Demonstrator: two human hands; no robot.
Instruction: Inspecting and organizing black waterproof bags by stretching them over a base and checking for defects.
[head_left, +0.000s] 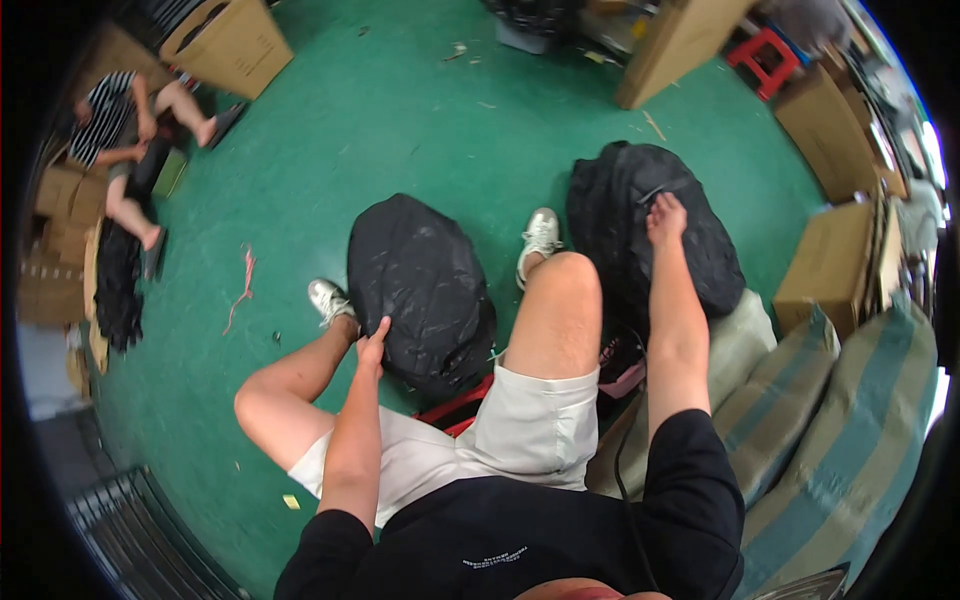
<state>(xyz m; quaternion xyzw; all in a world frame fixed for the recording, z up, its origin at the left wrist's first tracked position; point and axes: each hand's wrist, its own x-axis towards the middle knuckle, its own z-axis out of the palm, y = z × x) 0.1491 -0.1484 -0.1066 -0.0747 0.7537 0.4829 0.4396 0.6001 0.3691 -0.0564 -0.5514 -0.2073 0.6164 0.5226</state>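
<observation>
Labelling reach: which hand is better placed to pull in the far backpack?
Right. The right hand already rests on that backpack; the left hand is on the bagged pack between the knees.

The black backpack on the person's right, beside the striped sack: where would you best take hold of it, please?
Probably at the strap or top handle under the right hand, on the black backpack's upper face. Come from above, since it lies flat against the sack and the rounded body gives the fingers little to grip.
</observation>
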